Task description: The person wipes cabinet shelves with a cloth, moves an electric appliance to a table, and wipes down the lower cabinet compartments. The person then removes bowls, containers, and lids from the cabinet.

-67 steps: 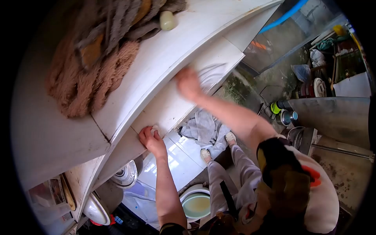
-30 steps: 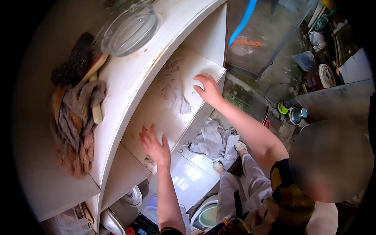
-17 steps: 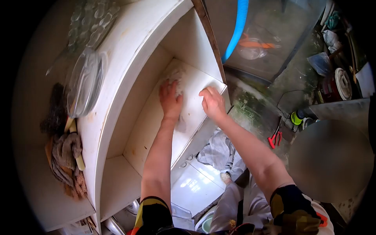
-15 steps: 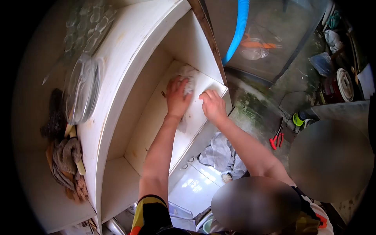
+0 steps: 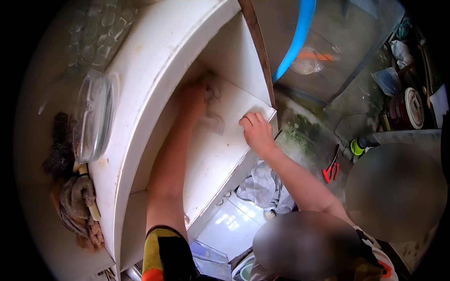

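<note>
Deep inside the white cabinet compartment, my left hand [image 5: 193, 97] is pressed on a crumpled white cloth [image 5: 213, 122] against the board. Shadow and motion blur its fingers, and part of the cloth lies under the hand. My right hand [image 5: 258, 136] rests near the outer edge of the same white board [image 5: 220, 150], fingers curled in. What may be inside those fingers is hidden. A few small brown marks dot the board.
On the left shelf are a clear glass dish [image 5: 96, 117], a grey rag [image 5: 77, 194] and a dark bristly bundle [image 5: 58, 145]. A blue hose [image 5: 300, 37] hangs at the top. Red-handled pliers [image 5: 334, 171] and grey cloth [image 5: 262, 187] lie on the right and below.
My left hand has slid with the white cloth toward the back left of the compartment. My right hand stays at about the same place on the board. The view has shifted slightly.
</note>
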`<action>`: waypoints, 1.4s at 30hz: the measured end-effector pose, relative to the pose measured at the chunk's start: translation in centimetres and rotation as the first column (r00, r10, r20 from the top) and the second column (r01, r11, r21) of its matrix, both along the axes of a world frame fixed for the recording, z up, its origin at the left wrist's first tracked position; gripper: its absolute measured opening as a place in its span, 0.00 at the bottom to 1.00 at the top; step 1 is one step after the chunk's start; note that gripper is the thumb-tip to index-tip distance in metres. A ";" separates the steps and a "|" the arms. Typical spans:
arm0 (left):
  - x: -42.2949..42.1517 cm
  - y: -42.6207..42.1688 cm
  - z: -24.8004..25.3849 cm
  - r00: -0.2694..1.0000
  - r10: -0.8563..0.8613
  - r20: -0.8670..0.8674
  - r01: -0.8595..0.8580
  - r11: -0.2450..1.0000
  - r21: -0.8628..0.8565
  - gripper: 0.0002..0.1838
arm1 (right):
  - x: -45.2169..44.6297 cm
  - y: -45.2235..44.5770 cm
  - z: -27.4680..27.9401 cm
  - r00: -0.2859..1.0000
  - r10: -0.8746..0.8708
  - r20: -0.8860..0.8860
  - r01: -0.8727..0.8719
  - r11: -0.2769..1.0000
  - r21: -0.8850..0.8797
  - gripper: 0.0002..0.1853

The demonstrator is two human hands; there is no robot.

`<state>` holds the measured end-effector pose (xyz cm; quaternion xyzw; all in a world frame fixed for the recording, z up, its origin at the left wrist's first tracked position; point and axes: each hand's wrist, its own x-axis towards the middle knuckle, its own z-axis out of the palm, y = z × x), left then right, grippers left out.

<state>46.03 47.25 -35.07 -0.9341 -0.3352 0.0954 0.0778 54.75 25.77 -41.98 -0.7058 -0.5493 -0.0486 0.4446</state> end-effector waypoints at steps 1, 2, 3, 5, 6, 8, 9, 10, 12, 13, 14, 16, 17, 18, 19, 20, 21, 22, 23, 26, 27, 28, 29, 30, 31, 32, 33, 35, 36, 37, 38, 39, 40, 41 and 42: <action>-1.0 0.0 -0.1 1.000 0.004 -0.002 -0.004 1.000 0.007 0.24 | -0.1 0.0 -0.2 1.000 -0.001 0.002 0.001 1.000 -0.006 0.06; -2.7 -0.4 -0.8 0.998 -0.033 0.050 0.031 0.999 0.041 0.20 | -0.1 0.0 -0.4 1.000 -0.005 0.003 0.005 1.000 -0.013 0.06; -3.2 -0.9 -0.6 0.992 -0.074 0.100 0.067 0.995 0.075 0.16 | 0.0 0.1 -0.5 1.000 -0.006 0.000 0.006 1.000 -0.008 0.06; -2.6 -1.6 -1.1 0.973 -0.068 0.220 0.050 0.995 0.086 0.19 | -0.3 0.3 -0.7 1.000 -0.009 0.024 0.009 1.000 -0.010 0.06; -2.4 -2.6 -1.6 0.939 -0.052 0.339 0.022 0.996 0.090 0.21 | -0.3 0.4 -0.8 1.000 0.007 0.017 -0.007 1.000 -0.010 0.06; -0.4 -2.8 -4.1 0.921 -0.048 0.387 -0.025 0.983 0.180 0.26 | -0.4 0.2 -0.8 0.998 -0.008 0.063 0.011 0.999 -0.054 0.06; 0.7 -3.2 -4.2 0.916 0.002 0.401 -0.046 0.994 0.099 0.27 | -0.3 0.2 -0.8 0.997 0.005 0.073 -0.001 0.999 -0.044 0.06; 1.1 -3.2 -4.0 0.908 0.055 0.415 -0.072 0.997 0.025 0.27 | -0.2 0.1 -0.4 0.996 0.010 0.083 -0.008 1.000 -0.029 0.06; -1.9 -3.3 -4.8 0.908 0.039 0.416 -0.064 0.997 0.045 0.28 | -0.2 0.1 -0.3 0.996 0.019 0.091 -0.009 0.994 -0.105 0.08; -3.5 -3.3 -4.7 0.896 -0.033 0.443 -0.002 0.997 0.077 0.28 | -0.1 0.0 -0.2 0.994 0.009 0.105 0.003 0.994 -0.107 0.08; -5.9 -3.6 -4.5 0.904 -0.002 0.428 -0.035 0.996 0.080 0.28 | -0.2 0.1 -0.5 0.994 -0.014 0.112 0.026 0.995 -0.101 0.08; -11.6 -5.1 -4.3 0.908 0.033 0.419 -0.066 0.996 0.065 0.29 | 0.0 0.3 -0.7 0.993 -0.017 0.115 0.025 0.997 -0.072 0.09; -14.5 -6.2 -4.4 0.906 0.129 0.404 -0.173 0.982 0.075 0.28 | -0.1 0.4 -0.7 0.995 -0.008 0.104 0.014 0.998 -0.060 0.10; -17.8 -7.3 -4.5 0.923 0.141 0.358 -0.208 0.966 0.156 0.27 | -0.1 0.3 -0.5 0.995 -0.005 0.097 0.010 0.999 -0.053 0.10; -21.2 -8.2 -4.6 0.937 0.151 0.316 -0.232 0.943 0.237 0.26 | 0.0 0.3 -0.4 0.996 0.008 0.094 -0.003 0.999 -0.050 0.10; -24.7 -9.2 -4.7 0.903 0.299 0.308 -0.363 0.915 0.177 0.26 | 0.0 0.3 -0.3 0.996 0.019 0.091 -0.015 0.999 -0.046 0.11; -27.9 -10.2 -4.6 0.851 0.438 0.290 -0.485 0.866 0.117 0.25 | 0.0 0.1 -0.2 0.996 0.026 0.087 -0.022 0.999 -0.044 0.12; -30.2 -11.1 -4.0 0.779 0.546 0.308 -0.591 0.804 0.068 0.24 | 0.1 0.1 -0.2 0.996 0.030 0.083 -0.026 0.999 -0.045 0.12; -32.3 -11.8 -3.6 0.694 0.647 0.317 -0.686 0.727 0.017 0.24 | 0.1 0.2 -0.2 0.996 0.023 0.092 -0.018 0.999 -0.050 0.11; -37.2 -12.5 -5.4 0.766 0.591 0.254 -0.639 0.652 0.409 0.22 | 0.0 0.1 -0.3 0.995 0.016 0.103 -0.010 0.998 -0.057 0.12; -37.1 -12.4 -5.6 0.767 0.586 0.260 -0.638 0.659 0.398 0.22 | -0.1 0.1 -0.4 0.996 0.019 0.086 -0.015 0.999 -0.050 0.11; -36.8 -12.4 -5.9 0.738 0.597 0.315 -0.675 0.639 0.369 0.20 | -0.1 0.1 -0.5 0.997 0.025 0.072 -0.022 0.999 -0.045 0.11; -36.3 -12.6 -6.4 0.703 0.610 0.367 -0.711 0.615 0.340 0.19 | 0.0 0.1 -0.5 0.997 0.024 0.068 -0.020 0.998 -0.058 0.11; -35.0 -12.8 -6.2 0.703 0.608 0.368 -0.710 0.619 0.335 0.19 | 0.1 0.2 -0.4 0.997 0.020 0.072 -0.016 0.998 -0.062 0.11; -33.1 -13.1 -5.6 0.572 0.727 0.380 -0.816 0.550 0.177 0.22 | -0.1 0.2 -0.4 0.997 0.019 0.070 -0.014 0.998 -0.066 0.11; -31.4 -13.6 -5.4 0.423 0.832 0.359 -0.894 0.447 0.016 0.25 | -0.2 0.1 -0.4 0.998 0.023 0.065 -0.018 0.997 -0.072 0.11; -29.3 -14.2 -6.2 0.564 0.744 0.358 -0.821 0.553 0.144 0.25 | -0.2 0.1 -0.1 0.997 0.020 0.075 -0.014 0.997 -0.079 0.11; -21.8 -16.1 -5.1 0.715 0.541 0.443 -0.684 0.670 0.287 0.25 | -0.2 0.1 -0.1 0.996 0.026 0.089 -0.018 0.996 -0.083 0.11; -18.5 -16.6 -5.3 0.701 0.446 0.556 -0.609 0.781 0.140 0.27 | -0.1 0.2 -0.2 0.994 0.022 0.103 -0.013 0.996 -0.086 0.11; -15.1 -17.3 -5.7 0.737 0.385 0.556 -0.546 0.824 0.153 0.27 | 0.0 0.3 -0.6 0.993 0.015 0.116 -0.004 0.995 -0.095 0.10; -11.7 -18.3 -4.7 0.687 0.352 0.636 -0.420 0.906 -0.047 0.26 | 0.1 0.3 -0.7 0.993 0.031 0.115 -0.020 0.995 -0.093 0.10; -8.6 -20.0 -4.0 0.714 0.348 0.608 -0.399 0.915 -0.055 0.23 | 0.2 0.2 -0.8 0.991 0.036 0.125 -0.023 0.994 -0.106 0.10; -7.2 -21.2 -3.5 0.737 0.346 0.581 -0.381 0.922 -0.065 0.21 | 0.3 0.3 -0.7 0.989 0.046 0.138 -0.029 0.992 -0.119 0.10; -7.9 -21.3 -3.4 0.723 0.366 0.586 -0.406 0.911 -0.067 0.21 | 0.4 0.3 -0.7 0.988 0.055 0.146 -0.037 0.992 -0.122 0.11; -8.6 -21.4 -3.3 0.762 0.302 0.573 -0.352 0.936 -0.026 0.19 | 0.5 0.3 -0.7 0.986 0.062 0.153 -0.045 0.993 -0.112 0.11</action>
